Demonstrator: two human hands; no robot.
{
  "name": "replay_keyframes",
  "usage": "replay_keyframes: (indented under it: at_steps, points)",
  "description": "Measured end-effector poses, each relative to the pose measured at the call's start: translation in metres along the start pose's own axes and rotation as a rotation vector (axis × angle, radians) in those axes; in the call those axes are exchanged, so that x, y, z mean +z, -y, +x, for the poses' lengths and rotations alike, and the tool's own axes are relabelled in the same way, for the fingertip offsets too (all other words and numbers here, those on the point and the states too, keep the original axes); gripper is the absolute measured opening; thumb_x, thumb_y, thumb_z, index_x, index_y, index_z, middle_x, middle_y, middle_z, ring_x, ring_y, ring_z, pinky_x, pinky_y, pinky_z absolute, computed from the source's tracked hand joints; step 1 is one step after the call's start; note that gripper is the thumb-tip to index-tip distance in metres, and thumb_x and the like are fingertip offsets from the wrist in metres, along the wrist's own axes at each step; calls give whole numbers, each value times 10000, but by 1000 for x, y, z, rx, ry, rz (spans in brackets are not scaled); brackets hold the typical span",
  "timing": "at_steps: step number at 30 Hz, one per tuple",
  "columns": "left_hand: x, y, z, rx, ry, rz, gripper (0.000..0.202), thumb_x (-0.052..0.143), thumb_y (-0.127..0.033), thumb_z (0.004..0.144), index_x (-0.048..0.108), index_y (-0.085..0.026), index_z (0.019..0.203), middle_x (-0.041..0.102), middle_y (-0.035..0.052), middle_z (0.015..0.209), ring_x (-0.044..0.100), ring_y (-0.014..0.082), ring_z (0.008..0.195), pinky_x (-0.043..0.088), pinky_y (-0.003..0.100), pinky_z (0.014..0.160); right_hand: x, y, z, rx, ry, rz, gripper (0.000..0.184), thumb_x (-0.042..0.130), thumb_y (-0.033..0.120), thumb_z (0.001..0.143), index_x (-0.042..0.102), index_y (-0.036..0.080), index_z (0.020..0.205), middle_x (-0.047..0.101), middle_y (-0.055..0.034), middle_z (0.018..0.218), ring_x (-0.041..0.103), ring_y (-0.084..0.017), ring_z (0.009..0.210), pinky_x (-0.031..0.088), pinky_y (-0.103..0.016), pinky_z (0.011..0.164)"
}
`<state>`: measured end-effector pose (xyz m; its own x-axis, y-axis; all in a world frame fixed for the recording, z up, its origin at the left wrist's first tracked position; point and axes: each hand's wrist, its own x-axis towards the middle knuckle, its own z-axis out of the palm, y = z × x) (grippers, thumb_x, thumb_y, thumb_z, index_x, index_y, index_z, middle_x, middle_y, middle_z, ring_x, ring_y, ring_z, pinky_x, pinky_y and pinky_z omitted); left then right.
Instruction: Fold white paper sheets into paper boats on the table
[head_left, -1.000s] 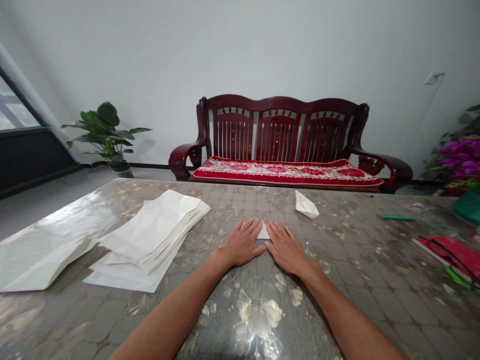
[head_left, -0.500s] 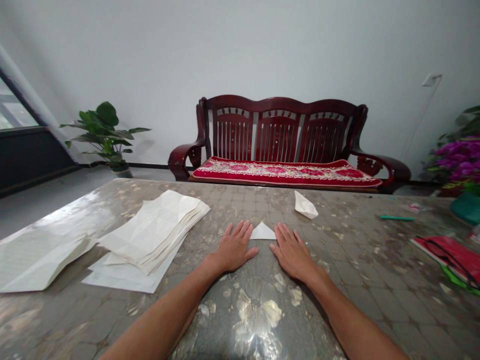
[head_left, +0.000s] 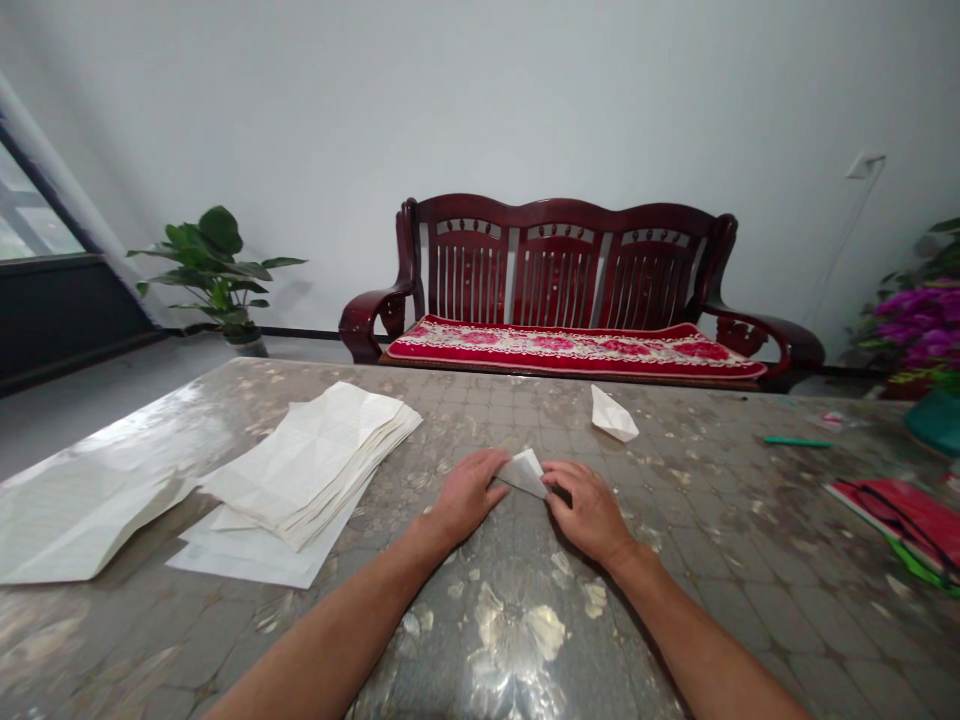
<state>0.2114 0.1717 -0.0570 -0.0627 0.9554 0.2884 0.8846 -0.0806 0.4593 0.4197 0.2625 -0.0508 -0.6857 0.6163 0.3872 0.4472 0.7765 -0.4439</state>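
You're working right at the centre of the mottled grey-and-gold glossy tabletop (head_left: 739, 510), and your curled left hand (head_left: 469, 495) and curled right hand (head_left: 587, 512) are closing in from both sides on a small folded white paper triangle (head_left: 523, 473)! Neither hand is spreading flat: your left fingers (head_left: 480, 465) are gripping the paper's left end, while your right fingers (head_left: 561, 480) are wrapping its right end, and you're lifting it at a tilt between them. I can't tell where your thumbs are sitting. You're handling a fold on this little piece, and the next move is calling for a steady two-handed grip so the layers stay lined up. Farther away, a pointed folded white paper piece (head_left: 613, 414) is lying alone on the table. To your left, a thick stack of creased white paper sheets (head_left: 315, 460) is sitting on a flat white sheet (head_left: 247, 560), with a large creased white sheet (head_left: 82, 510) beyond it. Over on the right, a red folder with black cords (head_left: 896, 520) and a slim green strip (head_left: 796, 441) are lying well apart from your hands, and a dark red wooden bench with a floral cushion (head_left: 555, 260) is standing beyond the table's far edge
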Motion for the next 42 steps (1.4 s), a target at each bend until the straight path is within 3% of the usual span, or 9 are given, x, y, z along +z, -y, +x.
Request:
replay_keyframes:
  at_steps: [4, 7, 13, 17, 23, 28, 34, 37, 42]
  points:
    - [-2, -2, -1, 10, -56, -28, 253, 555, -158, 863, 680, -242, 1067, 696, 30, 1165, 599, 215, 1134, 469, 361, 1020, 0, 4, -4, -87, 7, 83, 295, 505, 86, 780, 733, 236, 893, 703, -42, 1180, 631, -178, 1089, 458, -344, 992]
    - [-3, -2, -1, 44, -72, -50, 201, 564, -128, 852, 700, -229, 960, 713, 24, 1119, 609, 208, 1098, 479, 347, 998, 0, 3, -3, -44, -15, 177, 287, 483, 119, 810, 728, 228, 912, 706, -54, 1162, 646, -179, 1067, 475, -338, 984]
    - [0, -2, -1, 60, -85, -113, 163, 595, -98, 833, 697, -218, 878, 713, 33, 1114, 619, 202, 1095, 477, 342, 994, 4, 2, 2, 142, 32, 253, 451, 548, 251, 847, 599, 202, 1292, 683, -87, 1209, 657, -219, 1022, 487, -394, 962]
    - [1, -1, -1, 21, -89, -167, 131, 623, -131, 819, 687, -218, 891, 677, 58, 1208, 597, 229, 1162, 458, 379, 1033, 9, 7, 5, 196, 56, 231, 598, 629, 260, 789, 541, 199, 1377, 711, -83, 1116, 639, -255, 1038, 475, -428, 966]
    - [-2, -4, -2, -72, -131, -251, 301, 624, -143, 794, 618, -217, 1086, 700, 40, 1070, 637, 216, 1025, 486, 359, 940, 12, 9, 3, 147, 19, 283, 613, 615, 140, 735, 577, 239, 1339, 719, -48, 1062, 653, -218, 971, 490, -377, 929]
    - [-4, -4, -2, -52, -128, -345, 120, 591, -214, 829, 666, -209, 922, 702, 8, 901, 632, 189, 901, 467, 311, 856, 11, 8, -1, 17, 6, 304, 469, 605, 132, 759, 665, 249, 1209, 721, -31, 997, 652, -193, 898, 508, -346, 864]
    - [2, 5, 6, -196, -162, -697, 182, 595, -357, 816, 606, -176, 802, 619, -29, 692, 561, 133, 660, 428, 238, 634, 8, 8, 0, -57, -137, 227, 619, 637, 95, 682, 622, 249, 1282, 689, -62, 1146, 603, -235, 1062, 475, -411, 971]
    - [4, 1, 8, -255, -158, -951, 279, 640, -426, 795, 583, -164, 874, 616, -25, 711, 556, 120, 645, 418, 219, 606, 10, 7, 2, -10, -174, 264, 611, 634, 111, 692, 621, 248, 1287, 678, -72, 1173, 600, -241, 1089, 466, -420, 999]
    - [3, -16, 7, -259, -140, -1159, 596, 666, -392, 811, 483, -159, 1327, 605, -22, 762, 557, 117, 656, 409, 207, 597, 14, 10, 3, 86, -249, 393, 542, 633, 197, 734, 632, 241, 1275, 685, -74, 1155, 629, -229, 1026, 519, -365, 887]
